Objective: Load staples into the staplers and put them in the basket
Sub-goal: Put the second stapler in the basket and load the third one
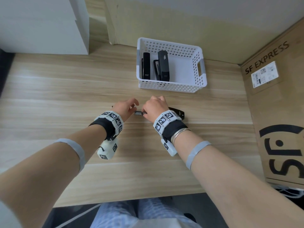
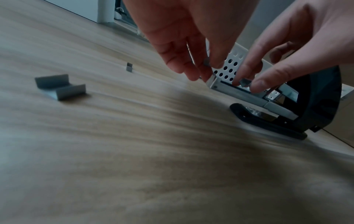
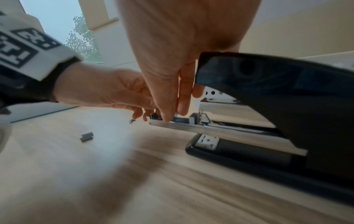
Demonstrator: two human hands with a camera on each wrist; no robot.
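Observation:
A black stapler (image 1: pixel 176 112) lies open on the wooden table (image 1: pixel 65 96), its lid (image 3: pixel 277 91) swung up and its metal magazine (image 2: pixel 247 94) bare. My right hand (image 1: pixel 144 112) pinches a short grey staple strip (image 2: pixel 244 82) right over the magazine channel. My left hand (image 1: pixel 134 106) is at the magazine's front tip, thumb and finger pinching a smaller grey staple piece (image 2: pixel 206 61). The white perforated basket (image 1: pixel 171 87) stands behind the hands with two black staplers (image 1: pixel 146 66) (image 1: pixel 162 65) inside.
Loose staple strips (image 2: pixel 59 87) (image 2: pixel 129 66) lie on the table left of my hands. A large SF Express cardboard box (image 1: pixel 279 104) stands along the right edge. A white cabinet (image 1: pixel 41 25) is at the back left.

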